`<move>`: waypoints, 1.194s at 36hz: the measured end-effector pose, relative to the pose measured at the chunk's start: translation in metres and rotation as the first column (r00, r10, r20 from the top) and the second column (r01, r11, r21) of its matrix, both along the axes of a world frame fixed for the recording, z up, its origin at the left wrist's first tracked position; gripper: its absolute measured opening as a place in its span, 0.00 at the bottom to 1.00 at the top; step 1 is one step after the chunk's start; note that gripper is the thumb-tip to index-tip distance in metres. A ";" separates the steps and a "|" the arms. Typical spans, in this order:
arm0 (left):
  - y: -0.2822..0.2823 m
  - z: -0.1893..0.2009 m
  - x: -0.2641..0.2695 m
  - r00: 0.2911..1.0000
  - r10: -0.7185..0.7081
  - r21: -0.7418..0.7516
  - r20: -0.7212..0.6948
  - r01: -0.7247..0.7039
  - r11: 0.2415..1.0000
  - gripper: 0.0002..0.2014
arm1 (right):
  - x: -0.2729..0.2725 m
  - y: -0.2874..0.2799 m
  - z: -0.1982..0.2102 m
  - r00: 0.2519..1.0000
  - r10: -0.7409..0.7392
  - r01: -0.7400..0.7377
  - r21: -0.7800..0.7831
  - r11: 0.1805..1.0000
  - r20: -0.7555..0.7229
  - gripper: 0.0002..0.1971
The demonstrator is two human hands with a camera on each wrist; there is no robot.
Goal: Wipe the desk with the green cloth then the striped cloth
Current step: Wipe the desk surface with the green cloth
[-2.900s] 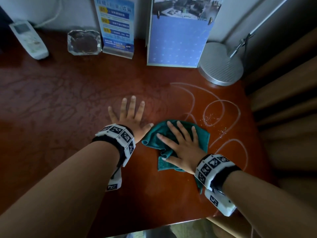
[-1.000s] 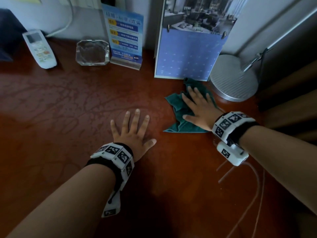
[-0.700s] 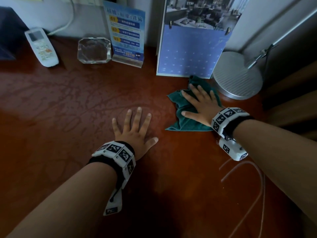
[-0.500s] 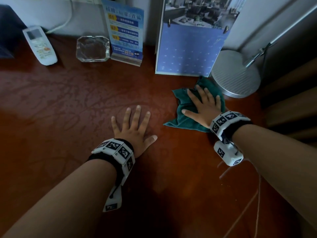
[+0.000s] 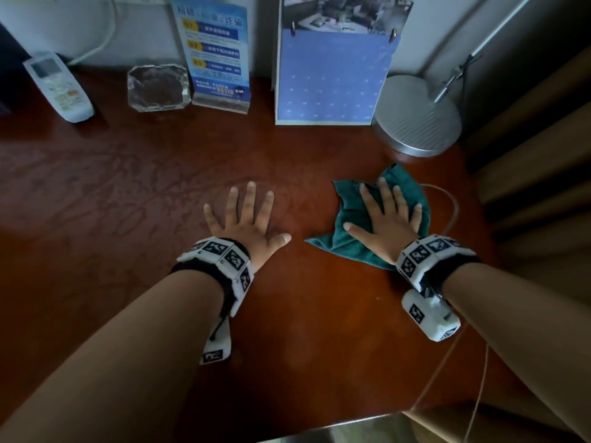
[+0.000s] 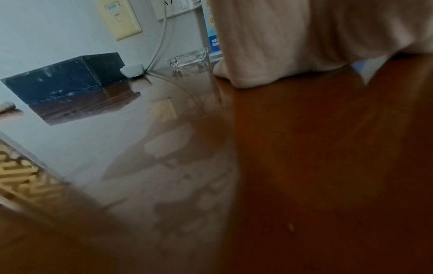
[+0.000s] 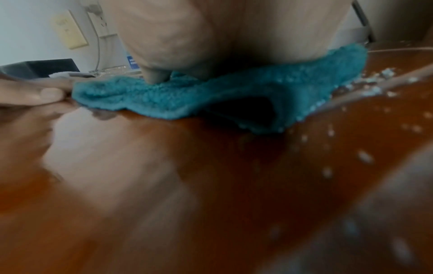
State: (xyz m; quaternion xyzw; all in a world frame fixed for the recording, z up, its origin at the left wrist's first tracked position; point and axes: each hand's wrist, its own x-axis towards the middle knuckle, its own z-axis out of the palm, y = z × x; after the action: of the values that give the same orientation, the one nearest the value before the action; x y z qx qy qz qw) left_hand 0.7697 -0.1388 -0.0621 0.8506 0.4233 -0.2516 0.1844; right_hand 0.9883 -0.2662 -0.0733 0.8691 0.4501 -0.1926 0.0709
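Note:
The green cloth (image 5: 347,236) lies crumpled on the red-brown desk (image 5: 128,203), right of centre. My right hand (image 5: 385,215) presses flat on it with straight, spread fingers. In the right wrist view the cloth (image 7: 211,96) bunches under my palm, with white crumbs (image 7: 372,81) scattered on the wood beside it. My left hand (image 5: 248,215) rests flat on the bare desk, fingers spread, a short way left of the cloth. White smear lines (image 5: 447,203) curve on the desk right of the cloth. No striped cloth shows in any view.
Along the back wall stand a white remote (image 5: 59,87), a glass ashtray (image 5: 158,87), a blue sign (image 5: 217,55), a blue calendar (image 5: 332,75) and a round silver lamp base (image 5: 419,116). A dark box (image 6: 63,77) sits far left. The desk's front edge (image 5: 335,426) runs bottom right.
My right hand has slid the green cloth from beside the calendar and lamp base back toward me and to the right. The left hand has stayed flat in place.

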 end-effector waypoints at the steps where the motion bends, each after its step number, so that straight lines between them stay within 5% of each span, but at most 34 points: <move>1: 0.000 0.000 0.000 1.000 0.001 0.001 0.000 -0.001 1.000 0.39 | -0.004 -0.004 0.000 1.000 -0.011 0.011 0.006 1.000 0.002 0.42; 19: -0.012 0.009 0.010 0.995 -0.007 0.175 -0.097 0.024 0.984 0.38 | -0.050 -0.067 0.000 0.997 -0.074 0.074 0.013 0.997 -0.010 0.42; 23: -0.039 0.018 0.018 0.997 -0.075 0.267 -0.006 0.074 0.961 0.35 | -0.055 -0.075 0.001 0.998 -0.062 0.062 0.007 0.998 -0.013 0.41; 30: -0.095 0.019 0.049 0.983 -0.145 0.128 0.114 0.130 0.983 0.31 | -0.071 -0.107 0.002 0.999 -0.030 0.031 0.023 0.999 -0.038 0.42; 34: -0.112 0.015 0.062 0.986 -0.150 -0.037 0.067 0.153 0.988 0.29 | -0.079 -0.126 0.000 0.999 0.000 0.001 0.020 1.000 -0.043 0.45; 43: -0.111 0.010 0.065 0.987 -0.158 -0.089 0.004 0.158 0.983 0.32 | -0.085 -0.162 0.001 0.989 0.128 -0.129 -0.001 0.992 -0.076 0.40</move>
State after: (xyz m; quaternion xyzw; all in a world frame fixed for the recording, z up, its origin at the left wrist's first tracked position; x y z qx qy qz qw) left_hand 0.8343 -0.2499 -0.0519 0.8720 0.3432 -0.2853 0.2010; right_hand 0.9035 -0.4285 -0.0721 0.8301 0.5069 -0.2219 0.0686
